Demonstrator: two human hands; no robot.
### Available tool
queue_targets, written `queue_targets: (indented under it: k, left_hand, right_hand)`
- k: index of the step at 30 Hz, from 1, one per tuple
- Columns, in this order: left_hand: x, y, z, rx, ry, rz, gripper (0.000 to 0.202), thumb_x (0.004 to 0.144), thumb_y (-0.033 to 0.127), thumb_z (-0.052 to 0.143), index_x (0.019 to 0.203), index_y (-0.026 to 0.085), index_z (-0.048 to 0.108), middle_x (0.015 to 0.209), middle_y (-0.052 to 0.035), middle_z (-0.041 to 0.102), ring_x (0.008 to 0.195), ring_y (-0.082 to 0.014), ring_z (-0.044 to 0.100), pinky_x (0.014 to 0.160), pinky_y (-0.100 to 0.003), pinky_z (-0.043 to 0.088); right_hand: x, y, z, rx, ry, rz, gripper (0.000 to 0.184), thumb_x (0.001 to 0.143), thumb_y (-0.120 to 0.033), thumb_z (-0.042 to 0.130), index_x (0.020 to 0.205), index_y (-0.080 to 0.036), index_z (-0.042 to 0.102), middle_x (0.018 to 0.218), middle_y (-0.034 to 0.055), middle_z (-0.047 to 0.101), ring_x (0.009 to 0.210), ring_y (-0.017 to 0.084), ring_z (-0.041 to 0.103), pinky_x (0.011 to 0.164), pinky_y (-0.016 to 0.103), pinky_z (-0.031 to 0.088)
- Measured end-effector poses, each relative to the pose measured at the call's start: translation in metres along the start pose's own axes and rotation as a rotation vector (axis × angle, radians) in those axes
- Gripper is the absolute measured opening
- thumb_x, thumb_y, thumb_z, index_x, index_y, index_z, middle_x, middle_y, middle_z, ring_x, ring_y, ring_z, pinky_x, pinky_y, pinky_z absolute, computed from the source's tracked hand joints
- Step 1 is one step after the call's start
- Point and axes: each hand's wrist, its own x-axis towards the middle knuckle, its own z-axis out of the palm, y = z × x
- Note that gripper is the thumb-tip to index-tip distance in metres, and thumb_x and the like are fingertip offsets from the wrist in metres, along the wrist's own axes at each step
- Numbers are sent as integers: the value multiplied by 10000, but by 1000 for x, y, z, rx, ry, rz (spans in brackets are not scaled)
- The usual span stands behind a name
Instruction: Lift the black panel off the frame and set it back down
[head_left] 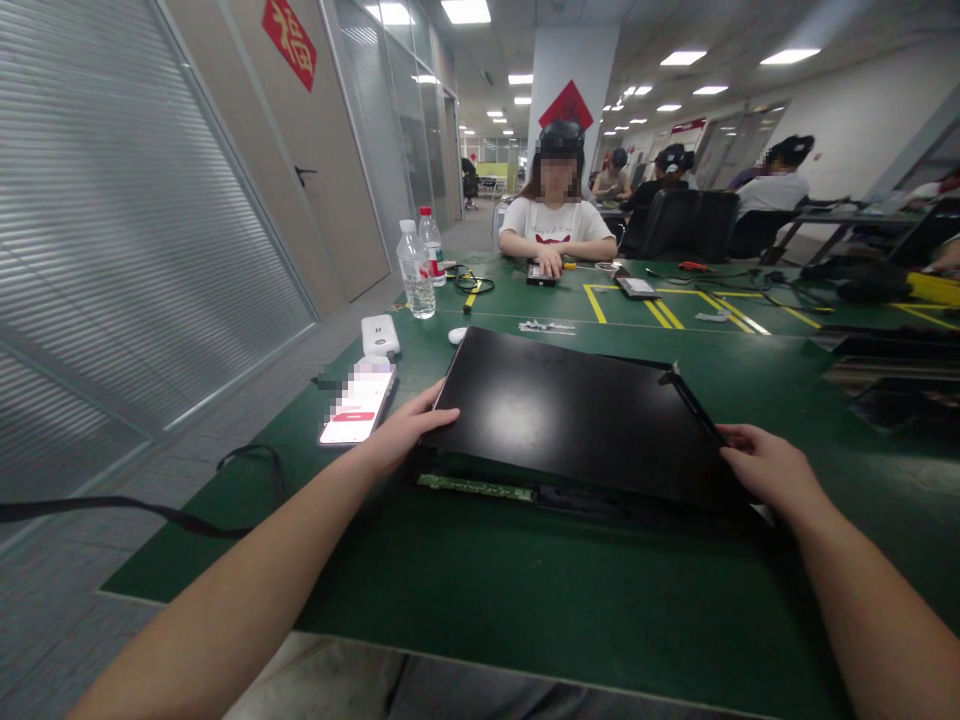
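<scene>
My left hand grips the near left edge of the black panel, thumb lying on top. My right hand clasps the panel's near right edge in the same way. The panel sits tilted in the middle of the green counter, its near side raised above a base where a green circuit strip shows. A lit phone lies just beside my left hand.
</scene>
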Motion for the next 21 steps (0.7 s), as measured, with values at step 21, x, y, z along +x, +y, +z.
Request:
queue_targets:
  k: [21]
  left_hand:
    - [1, -2, 0, 21, -6, 106, 758, 698, 371, 943, 1430, 299, 762, 1461, -92, 742, 1420, -417, 617, 1160, -463, 521]
  right_hand:
    - [8, 14, 10, 18, -16, -36, 550, 778, -277, 584, 1294, -220, 763, 891, 48, 741, 739, 206, 682, 693, 311, 509]
